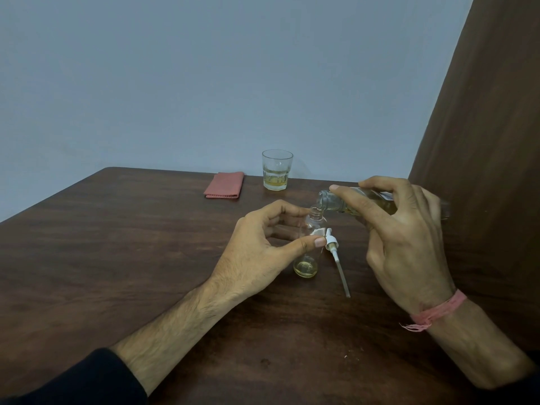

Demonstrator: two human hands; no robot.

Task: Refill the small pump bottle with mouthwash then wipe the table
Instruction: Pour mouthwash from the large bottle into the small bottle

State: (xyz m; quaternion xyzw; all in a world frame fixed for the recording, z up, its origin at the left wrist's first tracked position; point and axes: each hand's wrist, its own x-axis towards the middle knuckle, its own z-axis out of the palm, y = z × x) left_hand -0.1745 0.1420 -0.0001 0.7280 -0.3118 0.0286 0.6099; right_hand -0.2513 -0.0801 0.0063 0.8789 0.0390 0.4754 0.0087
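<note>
Glass: small pump bottle [310, 249] upright on surface [146, 244], little liquid inside.
Left hand [263, 244]: your grip pinches it steady.
Right hand [409, 229]: clasps tilted mouthwash bottle [331, 200]; you keep mouths aligned, pour slowly.
Pump [336, 255]: lies beside.

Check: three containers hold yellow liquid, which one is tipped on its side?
The larger bottle in the right hand, mouth over the small bottle. That one and the glass stand upright.
</note>
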